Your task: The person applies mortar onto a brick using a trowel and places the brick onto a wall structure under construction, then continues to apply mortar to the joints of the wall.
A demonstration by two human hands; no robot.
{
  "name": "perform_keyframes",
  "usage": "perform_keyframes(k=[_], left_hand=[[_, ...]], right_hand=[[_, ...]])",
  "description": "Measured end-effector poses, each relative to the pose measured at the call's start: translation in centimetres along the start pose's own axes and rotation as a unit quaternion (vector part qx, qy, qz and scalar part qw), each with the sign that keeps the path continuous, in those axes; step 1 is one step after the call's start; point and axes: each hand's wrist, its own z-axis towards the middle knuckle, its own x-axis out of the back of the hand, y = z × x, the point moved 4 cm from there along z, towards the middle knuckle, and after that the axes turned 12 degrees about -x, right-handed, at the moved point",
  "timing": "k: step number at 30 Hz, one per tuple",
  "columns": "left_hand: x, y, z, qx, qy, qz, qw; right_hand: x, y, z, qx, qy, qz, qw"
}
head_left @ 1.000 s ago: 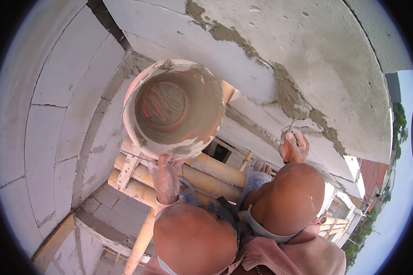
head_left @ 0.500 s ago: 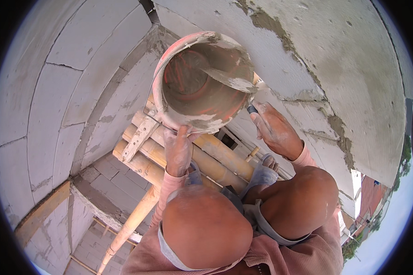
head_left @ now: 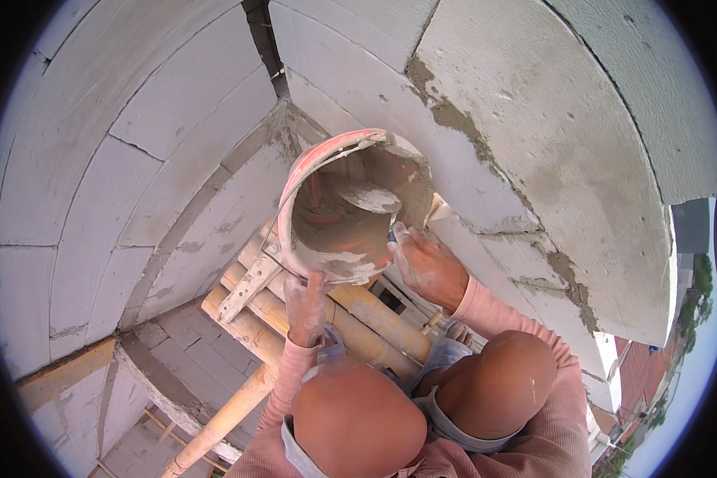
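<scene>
**Operator:** Fingers of the left hand were curled tight around the lower rim of the red bucket, tipping its mouth toward me. I held it up against the white block wall, above the bamboo scaffold poles.

**Observer:** And the right?

**Operator:** My right hand sat at the rim's other side, fingers closed on what looked like a tool handle; I couldn't tell what kind. The grey blade inside was scraping mortar, I judged.

**Observer:** What did the next move call for?

**Operator:** Keeping the bucket steady while gathering a load off the wall of the pail, I'd say.

**Observer:** Anything hidden?

**Operator:** The handle itself, the bucket's bottom, and my feet behind my knees.
</scene>
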Motion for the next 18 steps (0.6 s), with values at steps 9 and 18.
perform_keyframes(k=[9, 18], left_hand=[[-0.8, 1.8, -0.2, -0.016, 0.032, -0.052, 0.998], [-0.2, 2.8, -0.1, -0.088, -0.02, 0.18, 0.979]], right_hand=[[3.8, 0.0, 0.9, -0.036, -0.074, -0.019, 0.996], [9.4, -3.0, 3.9, -0.021, 0.007, -0.238, 0.971]])
